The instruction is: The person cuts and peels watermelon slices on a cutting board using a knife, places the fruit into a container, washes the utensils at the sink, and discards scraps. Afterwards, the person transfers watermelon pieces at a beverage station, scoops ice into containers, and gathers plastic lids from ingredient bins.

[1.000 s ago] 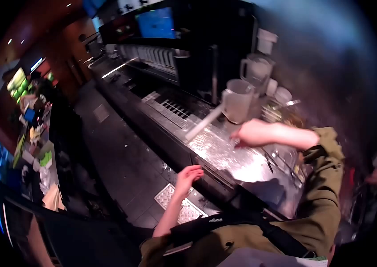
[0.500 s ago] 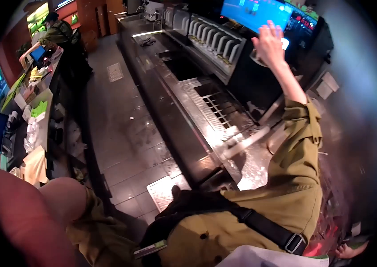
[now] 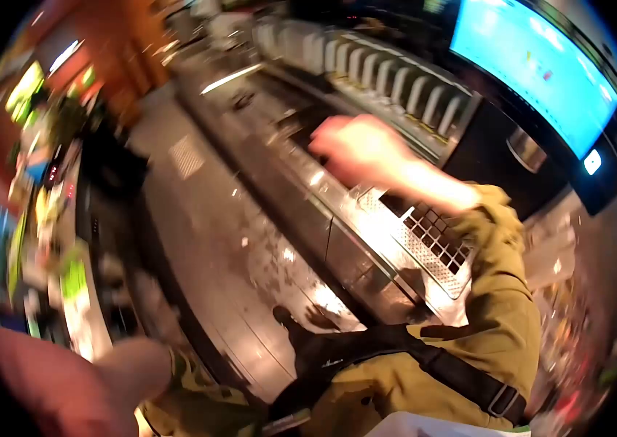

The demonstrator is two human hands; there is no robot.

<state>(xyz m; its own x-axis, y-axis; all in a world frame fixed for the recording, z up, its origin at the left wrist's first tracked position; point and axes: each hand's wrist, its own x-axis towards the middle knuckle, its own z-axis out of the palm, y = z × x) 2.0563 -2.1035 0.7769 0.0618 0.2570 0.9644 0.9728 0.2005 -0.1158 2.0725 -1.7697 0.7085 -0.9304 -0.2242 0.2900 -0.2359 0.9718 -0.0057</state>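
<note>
My right hand (image 3: 359, 149) reaches over the steel counter (image 3: 301, 164), between the dark sink opening and the grated drain (image 3: 425, 240). Motion smears its fingers, so I cannot tell whether it holds anything or touches the counter. At the lower left, very close to the lens, my left hand (image 3: 46, 379) or forearm is a large blurred shape whose fingers do not show. A black strap (image 3: 461, 379) crosses my olive shirt.
Ribbed white panels (image 3: 388, 76) stand behind the counter, with a bright blue screen (image 3: 541, 65) to their right. A tiled floor (image 3: 228, 255) runs between this counter and a cluttered one at left. A co-worker (image 3: 104, 146) stands at the far left.
My right hand has come down and left from in front of the screen to over the counter. The view has swung, so the screen appears larger and farther right.
</note>
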